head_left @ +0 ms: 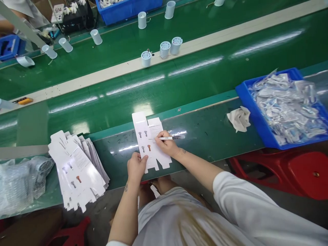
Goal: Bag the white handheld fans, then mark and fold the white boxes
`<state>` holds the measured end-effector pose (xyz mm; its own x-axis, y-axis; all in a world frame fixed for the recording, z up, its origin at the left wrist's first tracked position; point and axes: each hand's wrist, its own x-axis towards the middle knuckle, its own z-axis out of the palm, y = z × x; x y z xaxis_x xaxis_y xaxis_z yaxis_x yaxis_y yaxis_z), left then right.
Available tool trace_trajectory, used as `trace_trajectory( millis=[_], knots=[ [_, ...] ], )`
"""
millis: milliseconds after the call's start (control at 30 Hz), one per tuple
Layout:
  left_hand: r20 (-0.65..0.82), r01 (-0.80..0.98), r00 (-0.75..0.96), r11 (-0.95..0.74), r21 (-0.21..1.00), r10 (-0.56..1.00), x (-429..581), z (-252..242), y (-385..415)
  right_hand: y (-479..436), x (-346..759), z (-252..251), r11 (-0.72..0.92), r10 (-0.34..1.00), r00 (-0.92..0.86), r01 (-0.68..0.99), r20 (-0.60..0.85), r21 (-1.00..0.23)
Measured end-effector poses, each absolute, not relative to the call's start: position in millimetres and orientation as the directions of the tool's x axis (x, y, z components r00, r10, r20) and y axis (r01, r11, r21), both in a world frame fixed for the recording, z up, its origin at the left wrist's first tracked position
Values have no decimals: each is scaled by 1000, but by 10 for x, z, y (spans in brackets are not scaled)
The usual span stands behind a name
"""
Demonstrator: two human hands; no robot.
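A flat white carton blank lies on the dark green bench in front of me, printed with small grey and orange fan-like pictures and a block of text. My left hand grips its lower left edge, thumb on top. In my right hand is a pen, white with a dark end pointing right. Its tip is at the carton's printed face, near the text; whether it touches I cannot tell. To the left, a fanned stack of the same carton blanks lies at the bench edge.
At right stands a blue bin full of plastic-wrapped parts, beside crumpled paper. Bubble wrap lies far left. Several white cylinders, one a cup, stand across the green belt. Red stools are below. Another person's arm shows top left.
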<state>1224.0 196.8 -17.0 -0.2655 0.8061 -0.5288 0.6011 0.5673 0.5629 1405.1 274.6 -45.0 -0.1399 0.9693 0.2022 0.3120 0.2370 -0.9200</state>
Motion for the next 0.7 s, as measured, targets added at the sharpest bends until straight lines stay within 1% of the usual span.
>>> trace_trajectory(
  millis=[100, 233, 400, 533, 600, 700],
  knots=[
    [-548, 595, -244, 570, 567, 800, 12231, -194, 1984, 2737, 13999, -493, 211, 975, -137, 326, 175, -922],
    [-531, 591, -224, 547, 593, 817, 12216, -223, 1980, 2752, 13974, -495, 174, 982, -129, 353, 136, -919],
    [-517, 599, -229, 538, 593, 825, 12213, -226, 1958, 2791, 13953, -453, 163, 981, -160, 380, 108, -911],
    [-545, 566, -210, 555, 610, 812, 12174, -225, 1971, 2708, 14011, -372, 184, 983, -56, 342, 176, -921],
    [-562, 530, -181, 562, 635, 807, 12142, -237, 1975, 2577, 14066, -310, 218, 975, -38, 322, 218, -921],
    [-588, 461, -131, 574, 677, 798, 12094, -270, 1973, 2319, 14128, -254, 229, 969, -159, 298, 188, -927]
  ],
)
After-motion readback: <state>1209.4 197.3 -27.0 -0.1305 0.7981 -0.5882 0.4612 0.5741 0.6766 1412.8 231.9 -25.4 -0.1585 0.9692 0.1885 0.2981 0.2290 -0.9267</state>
